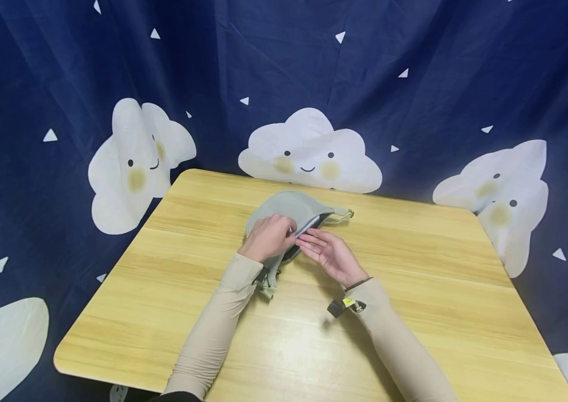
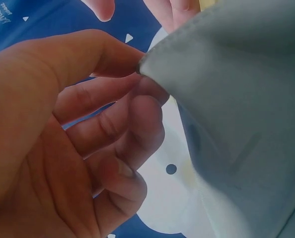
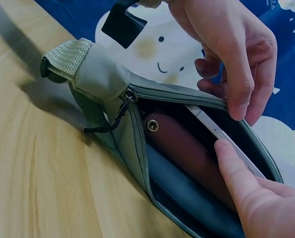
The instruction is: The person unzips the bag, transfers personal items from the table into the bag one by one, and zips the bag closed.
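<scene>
A grey-green sling bag [image 1: 289,205] lies on the table with its zipped mouth gaping. My left hand [image 1: 270,235] pinches the far edge of that mouth between thumb and fingers, as the left wrist view [image 2: 98,99] also shows. Inside, in the right wrist view, a phone [image 3: 222,133] with a silver edge stands against the far wall. Beside it is a dark maroon case [image 3: 180,148] with a metal snap. My right hand [image 1: 333,258] is at the opening with its fingers fairly straight, and one digit touches the phone's edge. The bag hides the phone's lower part.
Beneath the bag is a light wooden table [image 1: 414,279] with rounded corners. A webbing strap end [image 3: 70,59] sticks out from the bag, and a zipper pull [image 3: 120,116] hangs at the near corner. Behind the table hangs a blue curtain [image 1: 284,56] with white clouds.
</scene>
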